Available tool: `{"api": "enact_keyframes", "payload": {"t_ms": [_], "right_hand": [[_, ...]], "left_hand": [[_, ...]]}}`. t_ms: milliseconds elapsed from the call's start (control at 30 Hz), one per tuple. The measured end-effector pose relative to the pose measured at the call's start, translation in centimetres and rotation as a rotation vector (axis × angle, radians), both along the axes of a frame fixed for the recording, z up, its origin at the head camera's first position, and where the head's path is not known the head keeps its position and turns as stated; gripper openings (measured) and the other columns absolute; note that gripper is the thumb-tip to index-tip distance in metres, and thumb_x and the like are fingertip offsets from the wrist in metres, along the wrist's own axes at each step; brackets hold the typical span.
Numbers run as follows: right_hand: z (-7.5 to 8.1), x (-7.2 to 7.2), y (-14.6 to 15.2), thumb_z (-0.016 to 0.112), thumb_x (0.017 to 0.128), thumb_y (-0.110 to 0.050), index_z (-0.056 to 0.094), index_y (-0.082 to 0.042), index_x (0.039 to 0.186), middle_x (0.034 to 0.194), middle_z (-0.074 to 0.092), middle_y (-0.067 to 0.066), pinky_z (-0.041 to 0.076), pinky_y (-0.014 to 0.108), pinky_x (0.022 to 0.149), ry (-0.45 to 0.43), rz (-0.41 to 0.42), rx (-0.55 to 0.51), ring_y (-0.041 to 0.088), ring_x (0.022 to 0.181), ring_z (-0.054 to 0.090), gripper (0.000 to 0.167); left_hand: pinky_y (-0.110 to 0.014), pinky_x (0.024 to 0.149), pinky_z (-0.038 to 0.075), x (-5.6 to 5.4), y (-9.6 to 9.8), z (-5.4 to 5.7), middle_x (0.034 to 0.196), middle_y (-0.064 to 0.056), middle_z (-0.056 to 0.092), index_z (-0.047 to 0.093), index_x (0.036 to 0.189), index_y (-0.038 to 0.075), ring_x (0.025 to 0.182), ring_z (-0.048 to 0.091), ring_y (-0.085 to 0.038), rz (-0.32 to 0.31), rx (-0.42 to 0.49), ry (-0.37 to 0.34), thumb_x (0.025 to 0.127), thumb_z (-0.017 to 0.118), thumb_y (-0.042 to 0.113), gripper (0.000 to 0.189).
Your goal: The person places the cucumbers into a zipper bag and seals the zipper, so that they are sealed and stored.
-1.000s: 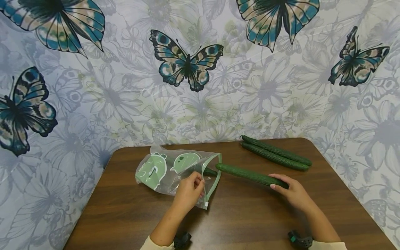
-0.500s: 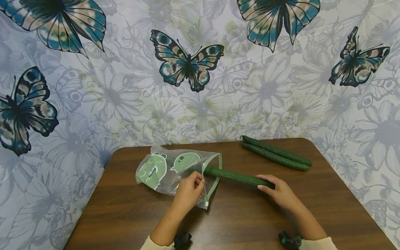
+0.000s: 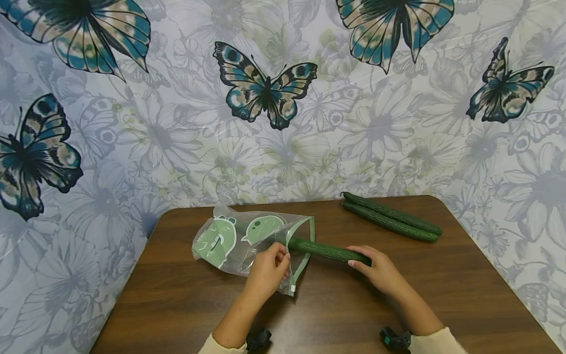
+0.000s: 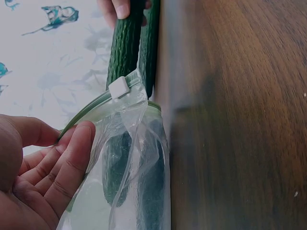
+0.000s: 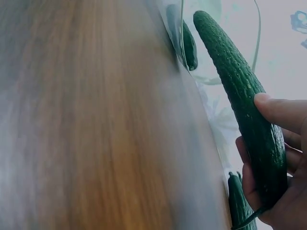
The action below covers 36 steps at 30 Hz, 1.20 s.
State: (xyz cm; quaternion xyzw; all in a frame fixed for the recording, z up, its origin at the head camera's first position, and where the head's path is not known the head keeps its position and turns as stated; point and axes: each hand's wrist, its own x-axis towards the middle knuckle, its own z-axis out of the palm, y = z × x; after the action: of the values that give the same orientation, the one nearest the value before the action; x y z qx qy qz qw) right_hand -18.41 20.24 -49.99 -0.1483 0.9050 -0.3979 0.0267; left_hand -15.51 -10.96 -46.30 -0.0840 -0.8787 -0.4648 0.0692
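A clear zip bag [image 3: 239, 258] printed with green animal faces lies on its side, its green-edged mouth facing right. My left hand [image 3: 268, 268] pinches the mouth's near edge between thumb and fingers, close to the white slider [image 4: 119, 87]. In my right hand [image 3: 373, 268] is a long green cucumber [image 5: 240, 91], gripped near its stem end. Its far end reaches through the mouth into the bag, as the left wrist view shows through the plastic. Another cucumber [image 4: 151, 177] lies inside the bag beside it.
Two more cucumbers [image 3: 389, 219] lie side by side at the back right of the brown wooden table [image 3: 345, 314]. A butterfly-patterned cloth [image 3: 265, 162] hangs right behind the table's far edge.
My right hand has moved left with the cucumber, whose leading end has gone from just outside the bag's mouth to inside. The left hand and bag have stayed put.
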Motion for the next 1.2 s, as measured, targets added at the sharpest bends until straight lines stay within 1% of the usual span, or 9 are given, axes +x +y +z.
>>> {"api": "enact_keyframes", "payload": {"t_ms": [233, 433, 733, 867, 1067, 1200], "right_hand": [[0.1, -0.2, -1.8, 0.068, 0.096, -0.036, 0.061, -0.017, 0.138, 0.135, 0.065, 0.007, 0.048, 0.058, 0.105, 0.038, 0.02, 0.0, 0.034, 0.128, 0.06, 0.047], [0.0, -0.4, -3.6, 0.068, 0.096, -0.035, 0.062, -0.017, 0.137, 0.133, 0.066, 0.005, 0.049, 0.056, 0.104, 0.055, 0.029, 0.001, 0.032, 0.127, 0.061, 0.045], [0.1, -1.0, -6.1, 0.071, 0.095, -0.028, 0.064, -0.014, 0.135, 0.128, 0.068, 0.004, 0.05, 0.052, 0.104, 0.026, 0.039, -0.061, 0.027, 0.123, 0.063, 0.043], [0.0, -1.3, -7.2, 0.071, 0.095, -0.027, 0.065, -0.013, 0.134, 0.127, 0.068, 0.004, 0.051, 0.049, 0.103, 0.017, 0.04, -0.071, 0.024, 0.12, 0.064, 0.042], [-0.1, -1.5, -8.5, 0.071, 0.095, -0.025, 0.065, -0.013, 0.134, 0.129, 0.068, 0.006, 0.052, 0.048, 0.102, 0.002, 0.044, -0.086, 0.024, 0.119, 0.065, 0.041], [-0.5, -1.7, -9.3, 0.07, 0.096, -0.024, 0.066, -0.014, 0.133, 0.129, 0.068, 0.006, 0.053, 0.046, 0.1, 0.014, 0.059, -0.091, 0.022, 0.116, 0.065, 0.039]], "left_hand": [[-0.02, 0.05, 0.051, -0.1, 0.0, -0.1, 0.07, 0.002, 0.065, 0.06, 0.093, 0.01, 0.054, 0.064, -0.01, -0.002, 0.002, 0.0, 0.098, 0.063, 0.012, 0.006], [-0.02, 0.05, 0.051, -0.1, -0.1, -0.1, 0.071, 0.002, 0.065, 0.06, 0.093, 0.01, 0.055, 0.065, -0.009, -0.003, 0.003, -0.002, 0.098, 0.063, 0.012, 0.007], [-0.02, 0.05, 0.051, 0.0, -0.1, -0.1, 0.07, 0.002, 0.066, 0.06, 0.092, 0.01, 0.054, 0.064, -0.007, -0.004, 0.002, 0.0, 0.098, 0.064, 0.012, 0.007], [-0.02, 0.05, 0.052, 0.1, 0.0, 0.0, 0.07, 0.001, 0.066, 0.06, 0.092, 0.009, 0.054, 0.063, -0.007, -0.001, 0.003, -0.001, 0.098, 0.064, 0.011, 0.007], [-0.02, 0.05, 0.051, 0.4, 0.1, 0.0, 0.07, 0.001, 0.065, 0.06, 0.092, 0.009, 0.054, 0.063, -0.007, 0.006, 0.0, -0.003, 0.097, 0.064, 0.01, 0.007], [-0.02, 0.05, 0.051, 0.6, 0.2, 0.1, 0.071, 0.001, 0.066, 0.06, 0.093, 0.009, 0.054, 0.064, -0.008, 0.007, -0.003, -0.007, 0.098, 0.064, 0.011, 0.006]]}}
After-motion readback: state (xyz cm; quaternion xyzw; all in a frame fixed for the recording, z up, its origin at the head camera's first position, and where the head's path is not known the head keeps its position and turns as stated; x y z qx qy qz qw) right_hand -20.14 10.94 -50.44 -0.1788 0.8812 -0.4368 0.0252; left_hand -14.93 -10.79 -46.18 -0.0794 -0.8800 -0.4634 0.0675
